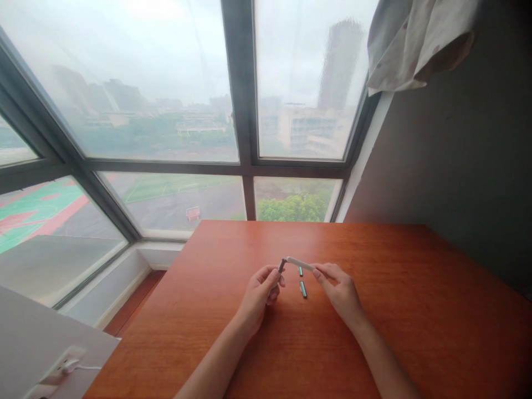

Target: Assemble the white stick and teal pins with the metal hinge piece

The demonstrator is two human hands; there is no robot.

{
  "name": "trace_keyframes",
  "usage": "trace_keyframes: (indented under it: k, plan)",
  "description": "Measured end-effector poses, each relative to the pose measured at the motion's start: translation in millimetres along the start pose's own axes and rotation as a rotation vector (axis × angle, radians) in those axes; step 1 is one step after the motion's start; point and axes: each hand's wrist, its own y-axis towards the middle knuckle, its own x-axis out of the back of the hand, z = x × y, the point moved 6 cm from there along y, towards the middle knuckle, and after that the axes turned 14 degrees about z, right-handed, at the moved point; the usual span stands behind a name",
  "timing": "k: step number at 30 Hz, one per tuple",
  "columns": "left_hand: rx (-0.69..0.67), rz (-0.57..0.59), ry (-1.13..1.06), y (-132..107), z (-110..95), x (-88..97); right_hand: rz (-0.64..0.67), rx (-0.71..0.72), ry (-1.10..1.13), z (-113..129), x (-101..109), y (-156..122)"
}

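My left hand (264, 288) is closed on a short, dark, slim stick-like piece (281, 265), its fingers wrapped around the lower part. My right hand (338, 285) pinches one end of a longer pale grey-white stick (300, 263) between thumb and fingers. The free end of the pale stick meets or nearly meets the top of the dark piece; I cannot tell whether they are joined. Between my hands, on the table, lie two small dark green cylinders, one nearer (303, 289) and one farther (300, 271), the latter partly behind the pale stick. They resemble small batteries.
The reddish-brown wooden table (199, 332) reaches toward tall windows with a dark frame (245, 166). A grey wall (436, 166) stands to the right, with a pale cloth (415, 50) hanging above. At lower left is a wall socket (64, 366) with a white plug.
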Motion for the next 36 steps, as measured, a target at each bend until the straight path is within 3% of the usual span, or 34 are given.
trace_keyframes:
  k: [23, 30, 36]
  plan:
    - [0.000, 0.021, 0.002, 0.2, -4.3, -2.1, 0.017, -0.033, 0.054, 1.5, -2.8, 0.4]
    - [-0.098, -0.073, -0.006, -6.9, -20.5, -8.7, -0.008, -0.070, 0.100, -4.8, 1.1, -0.1]
    - [-0.131, -0.152, 0.120, -6.2, -21.8, -2.0, 0.049, -0.041, 0.170, 6.2, -3.1, 1.0]
